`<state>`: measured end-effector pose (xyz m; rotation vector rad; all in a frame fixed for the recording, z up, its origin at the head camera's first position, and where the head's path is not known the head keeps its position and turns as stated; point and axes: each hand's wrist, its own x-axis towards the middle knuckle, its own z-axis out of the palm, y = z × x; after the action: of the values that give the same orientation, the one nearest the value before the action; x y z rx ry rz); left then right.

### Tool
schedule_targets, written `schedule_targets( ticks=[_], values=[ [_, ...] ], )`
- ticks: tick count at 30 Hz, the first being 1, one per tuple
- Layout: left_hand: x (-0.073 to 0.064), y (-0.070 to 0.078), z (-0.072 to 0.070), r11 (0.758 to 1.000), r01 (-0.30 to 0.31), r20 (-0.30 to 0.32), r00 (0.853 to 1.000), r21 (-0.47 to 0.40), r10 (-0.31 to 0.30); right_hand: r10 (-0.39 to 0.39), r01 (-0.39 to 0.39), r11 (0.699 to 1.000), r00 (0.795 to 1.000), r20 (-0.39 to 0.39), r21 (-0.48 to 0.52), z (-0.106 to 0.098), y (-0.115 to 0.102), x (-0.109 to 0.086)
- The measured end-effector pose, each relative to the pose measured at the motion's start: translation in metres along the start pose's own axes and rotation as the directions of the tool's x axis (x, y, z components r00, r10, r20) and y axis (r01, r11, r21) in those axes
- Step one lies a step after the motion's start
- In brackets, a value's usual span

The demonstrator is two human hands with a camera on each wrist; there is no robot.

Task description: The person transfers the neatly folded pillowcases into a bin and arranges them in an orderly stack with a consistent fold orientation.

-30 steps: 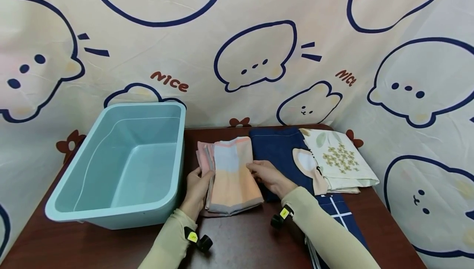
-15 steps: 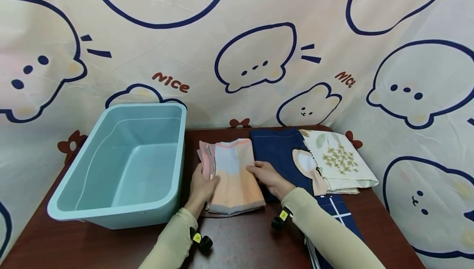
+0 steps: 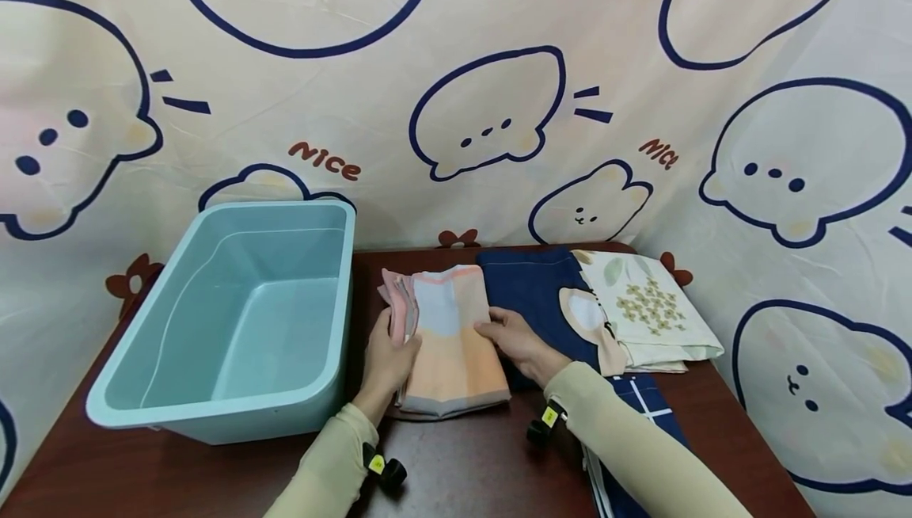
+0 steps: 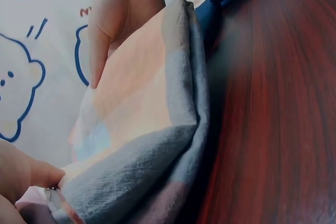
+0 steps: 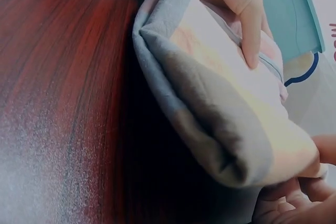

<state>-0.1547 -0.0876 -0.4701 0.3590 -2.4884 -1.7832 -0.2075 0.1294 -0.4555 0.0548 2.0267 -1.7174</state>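
Note:
A folded checked cloth [image 3: 452, 352] in peach, pale blue, pink and grey lies on the table between both hands. My left hand [image 3: 388, 356] grips its left edge, thumb on top, where the pink layers bunch up. At the right edge my right hand [image 3: 523, 344] pinches the cloth, its thumb over the top. The left wrist view shows the thick grey-edged fold [image 4: 181, 87] near the tabletop. In the right wrist view the fingers of my right hand [image 5: 299, 203] curl under the cloth's edge.
A light blue plastic tub [image 3: 285, 344] stands at the left, with nothing in it. To the right are a folded navy cloth [image 3: 530, 288], a white floral cloth [image 3: 648, 304] and a navy cloth with white lines [image 3: 651, 403]. A printed curtain [image 3: 385, 106] hangs behind the table.
My left hand has shifted slightly up and right along the cloth's left edge, and the pink layers there are more gathered. The right hand keeps nearly the same place.

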Motion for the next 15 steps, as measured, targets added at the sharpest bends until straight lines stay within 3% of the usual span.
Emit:
schedule_targets(
  ticks=[5, 15],
  values=[
    [-0.003, 0.009, 0.003, 0.998, -0.042, 0.016, 0.999, -0.055, 0.042, 0.012, -0.012, 1.0, 1.0, -0.024, -0.003, -0.002, -0.002, -0.005],
    [-0.01, 0.021, 0.005, 0.992, -0.092, 0.042, 0.995, -0.085, 0.096, 0.014, -0.014, 1.0, 0.999, -0.042, 0.007, -0.008, -0.014, -0.021]
  ],
)
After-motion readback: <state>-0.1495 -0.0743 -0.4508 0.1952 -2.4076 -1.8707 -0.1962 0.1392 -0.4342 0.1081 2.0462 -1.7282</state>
